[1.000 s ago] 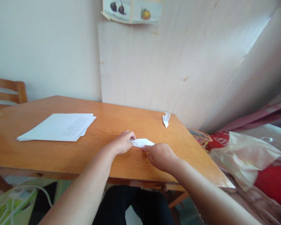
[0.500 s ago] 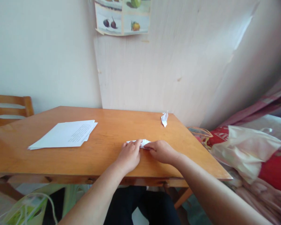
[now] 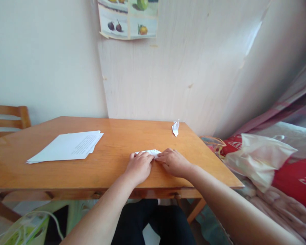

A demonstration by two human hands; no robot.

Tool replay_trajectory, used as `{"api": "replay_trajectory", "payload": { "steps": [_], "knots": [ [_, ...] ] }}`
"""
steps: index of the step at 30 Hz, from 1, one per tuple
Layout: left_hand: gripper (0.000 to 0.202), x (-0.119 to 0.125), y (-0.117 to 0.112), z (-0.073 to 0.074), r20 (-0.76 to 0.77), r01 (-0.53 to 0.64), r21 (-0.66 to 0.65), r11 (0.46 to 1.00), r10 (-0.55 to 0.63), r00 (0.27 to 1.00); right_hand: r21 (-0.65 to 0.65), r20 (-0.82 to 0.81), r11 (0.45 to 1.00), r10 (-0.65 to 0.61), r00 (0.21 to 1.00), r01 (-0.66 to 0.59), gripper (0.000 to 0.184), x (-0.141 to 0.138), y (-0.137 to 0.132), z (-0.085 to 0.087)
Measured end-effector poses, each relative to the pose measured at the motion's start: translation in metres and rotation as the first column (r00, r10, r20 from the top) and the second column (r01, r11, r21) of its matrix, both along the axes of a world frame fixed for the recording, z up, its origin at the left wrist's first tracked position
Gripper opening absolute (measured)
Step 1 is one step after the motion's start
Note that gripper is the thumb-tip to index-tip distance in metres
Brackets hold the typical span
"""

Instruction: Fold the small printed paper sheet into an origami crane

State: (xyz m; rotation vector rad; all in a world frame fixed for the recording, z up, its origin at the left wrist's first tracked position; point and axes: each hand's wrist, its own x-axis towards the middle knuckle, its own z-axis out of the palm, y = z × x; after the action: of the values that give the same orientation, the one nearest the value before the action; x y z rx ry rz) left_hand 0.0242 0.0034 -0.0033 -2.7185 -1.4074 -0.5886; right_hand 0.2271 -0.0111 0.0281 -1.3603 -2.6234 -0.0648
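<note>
A small folded piece of white paper (image 3: pixel 150 152) lies on the orange wooden table (image 3: pixel 112 170) near its front edge. My left hand (image 3: pixel 139 166) rests over its left part, fingers curled and pressing down on it. My right hand (image 3: pixel 173 162) presses its right part, fingertips meeting the left hand's. Most of the folded paper is hidden under both hands. A small finished folded paper figure (image 3: pixel 175 128) stands at the table's far right corner, apart from my hands.
A stack of white printed sheets (image 3: pixel 67 146) lies on the table's left half. A wooden chair back (image 3: pixel 9 117) stands at the far left. Plastic bags and red fabric (image 3: pixel 260 160) pile up right of the table. A fruit poster (image 3: pixel 129 18) hangs on the wall.
My hands came together over the folded paper, covering more of it, and my left hand moved right along it. The camera view tilted upward and shifted slightly.
</note>
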Motion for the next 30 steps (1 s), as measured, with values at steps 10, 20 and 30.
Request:
{"api": "replay_trajectory", "payload": {
  "steps": [10, 20, 30],
  "knots": [
    [0.032, 0.002, -0.002, 0.000, -0.001, -0.017, 0.009, 1.000, 0.017, 1.000, 0.049, 0.046, 0.995, -0.094, 0.995, 0.092, 0.032, 0.016, -0.014, 0.000],
    [0.030, 0.002, -0.004, -0.001, 0.002, 0.008, 0.043, 0.999, -0.008, 1.000, -0.015, -0.246, 0.970, -0.237, 0.940, 0.241, 0.040, 0.046, 0.004, -0.021],
    [0.030, 0.000, -0.001, 0.002, 0.024, 0.010, 0.022, 1.000, -0.011, 1.000, 0.006, -0.123, 0.973, -0.230, 0.965, 0.232, 0.029, 0.006, -0.033, -0.010]
  ]
}}
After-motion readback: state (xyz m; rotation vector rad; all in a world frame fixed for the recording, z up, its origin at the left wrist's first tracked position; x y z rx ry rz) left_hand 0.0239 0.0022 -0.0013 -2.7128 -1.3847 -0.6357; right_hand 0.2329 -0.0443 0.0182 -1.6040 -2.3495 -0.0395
